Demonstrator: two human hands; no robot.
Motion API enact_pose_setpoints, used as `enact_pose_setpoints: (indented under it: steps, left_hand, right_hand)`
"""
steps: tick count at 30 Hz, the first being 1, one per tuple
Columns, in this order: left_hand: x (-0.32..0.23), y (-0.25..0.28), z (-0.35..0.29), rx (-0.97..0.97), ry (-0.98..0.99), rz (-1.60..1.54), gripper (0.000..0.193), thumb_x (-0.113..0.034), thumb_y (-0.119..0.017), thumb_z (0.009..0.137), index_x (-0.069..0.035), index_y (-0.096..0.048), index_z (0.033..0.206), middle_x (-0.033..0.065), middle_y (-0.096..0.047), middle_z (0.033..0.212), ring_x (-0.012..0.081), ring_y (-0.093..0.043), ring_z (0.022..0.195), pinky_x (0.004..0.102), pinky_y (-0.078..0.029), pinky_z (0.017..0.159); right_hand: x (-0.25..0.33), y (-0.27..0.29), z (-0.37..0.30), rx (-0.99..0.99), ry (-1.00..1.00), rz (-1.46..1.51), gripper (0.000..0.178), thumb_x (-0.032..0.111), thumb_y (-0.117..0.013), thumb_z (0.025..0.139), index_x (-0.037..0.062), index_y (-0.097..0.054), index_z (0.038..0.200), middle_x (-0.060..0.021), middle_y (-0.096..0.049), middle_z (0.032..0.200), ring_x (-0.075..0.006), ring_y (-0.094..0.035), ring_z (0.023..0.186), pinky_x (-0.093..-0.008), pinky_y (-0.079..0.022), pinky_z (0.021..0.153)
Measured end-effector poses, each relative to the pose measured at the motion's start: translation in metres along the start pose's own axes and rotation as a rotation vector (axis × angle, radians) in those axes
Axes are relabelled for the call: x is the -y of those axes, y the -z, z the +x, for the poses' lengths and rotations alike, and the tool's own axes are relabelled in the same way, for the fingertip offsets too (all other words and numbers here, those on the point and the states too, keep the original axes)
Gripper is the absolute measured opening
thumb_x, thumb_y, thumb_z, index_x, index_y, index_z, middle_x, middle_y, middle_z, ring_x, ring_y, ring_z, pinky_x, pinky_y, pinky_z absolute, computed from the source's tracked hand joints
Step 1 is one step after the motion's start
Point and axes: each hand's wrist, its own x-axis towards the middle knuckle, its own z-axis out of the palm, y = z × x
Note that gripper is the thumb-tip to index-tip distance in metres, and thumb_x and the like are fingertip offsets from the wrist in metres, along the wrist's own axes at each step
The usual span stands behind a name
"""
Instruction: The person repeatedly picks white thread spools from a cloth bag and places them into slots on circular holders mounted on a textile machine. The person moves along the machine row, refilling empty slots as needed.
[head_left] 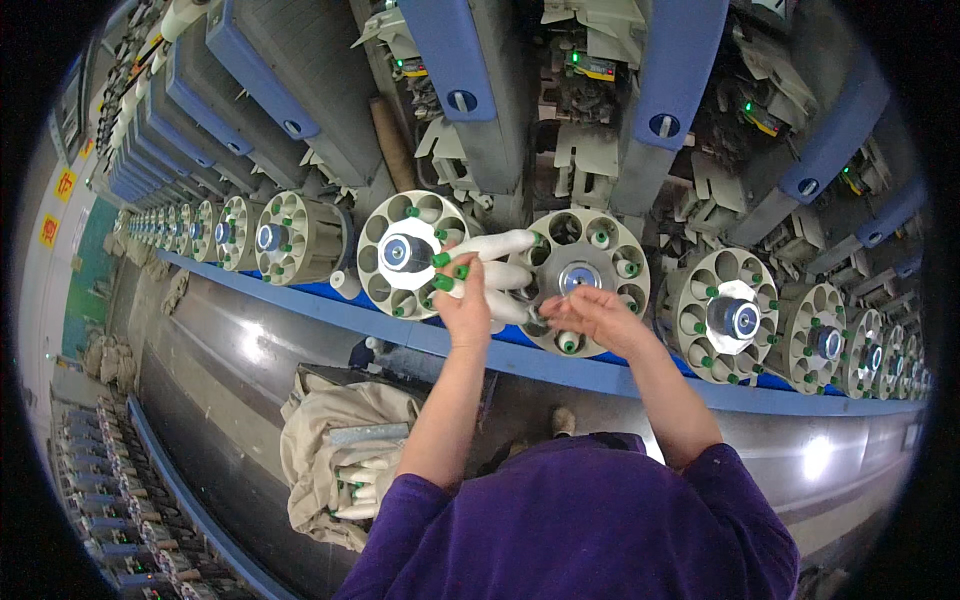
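My left hand (466,312) is closed around several white yarn bobbins (500,245) with green tips, fanned out toward the right. Their far ends reach the left rim of a round bobbin magazine (628,322), which has a ring of round pockets and a blue-centred hub. Some pockets hold green-tipped bobbins; others look dark inside. Over the lower part of that magazine is my right hand (600,318), its fingers bent and pinched together near a pocket at the lower left. Whatever they pinch is too small to make out. Another round magazine (375,262) stands just left of my left hand.
A row of similar magazines (722,330) runs left and right along a blue rail (640,372). Behind them rise grey and blue winding units (455,60). Below left, a cloth-lined container (310,450) holds more bobbins. A brown cone (392,145) leans between units.
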Motion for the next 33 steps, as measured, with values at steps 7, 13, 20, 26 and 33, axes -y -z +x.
enact_pose_setpoints:
  steps: [7, 13, 20, 26, 33]
  left_hand:
    - [0.022, -0.028, -0.034, 0.11, 0.025, 0.293, 0.021, -0.013, -0.066, 0.077, -0.004, -0.062, 0.095, 0.0166, -0.041, 0.122, 0.0326, -0.048, 0.109, 0.0372, -0.039, 0.093]
    - [-0.004, -0.05, -0.078, 0.663, -0.227, 0.177, 0.016, -0.014, -0.048, 0.091, -0.002, -0.058, 0.094, 0.0127, -0.052, 0.108, 0.0223, -0.05, 0.099, 0.0328, -0.038, 0.087]
    - [-0.052, -0.025, -0.052, 0.463, 0.396, -0.486, 0.031, -0.029, -0.039, 0.096, -0.006, -0.048, 0.077, 0.0065, -0.05, 0.064, 0.0184, -0.05, 0.061, 0.0316, -0.044, 0.062]
    - [-0.016, 0.048, -0.059, 0.27, 0.317, 0.138, 0.042, -0.02, -0.055, 0.088, -0.006, -0.042, 0.125, 0.0135, -0.049, 0.123, 0.0267, -0.047, 0.114, 0.0379, -0.035, 0.096]
    - [0.045, 0.266, -0.198, -0.381, 0.437, 1.399, 0.061, -0.027, -0.065, 0.076, -0.001, -0.042, 0.126, 0.0258, -0.04, 0.129, 0.0363, -0.038, 0.121, 0.0422, -0.032, 0.1]
  right_hand:
    - [0.041, -0.016, -0.021, 0.048, -0.04, -0.539, 0.022, 0.024, -0.05, 0.093, 0.0037, -0.059, 0.092, -0.0091, -0.065, 0.098, -0.0156, -0.062, 0.086, -0.0291, -0.048, 0.079]
    - [0.079, -0.035, -0.023, -0.402, 0.091, -0.689, 0.019, 0.022, -0.05, 0.092, 0.0054, -0.058, 0.091, -0.0008, -0.062, 0.08, -0.0085, -0.056, 0.072, -0.0223, -0.045, 0.064]
    - [0.033, -0.001, -0.002, 0.136, -0.244, -0.537, 0.023, 0.026, -0.051, 0.092, 0.0055, -0.06, 0.093, 0.0015, -0.059, 0.076, -0.0071, -0.052, 0.065, -0.0226, -0.043, 0.059]
    - [0.05, 0.027, 0.01, -0.122, 0.466, -1.52, 0.018, 0.021, -0.063, 0.083, 0.006, -0.063, 0.093, -0.0018, -0.061, 0.08, -0.0112, -0.059, 0.072, -0.0248, -0.046, 0.058]
    - [0.06, 0.052, 0.014, -0.509, 0.341, -1.004, 0.018, 0.02, -0.058, 0.087, 0.0036, -0.058, 0.094, -0.0032, -0.062, 0.081, -0.012, -0.058, 0.071, -0.0249, -0.047, 0.059]
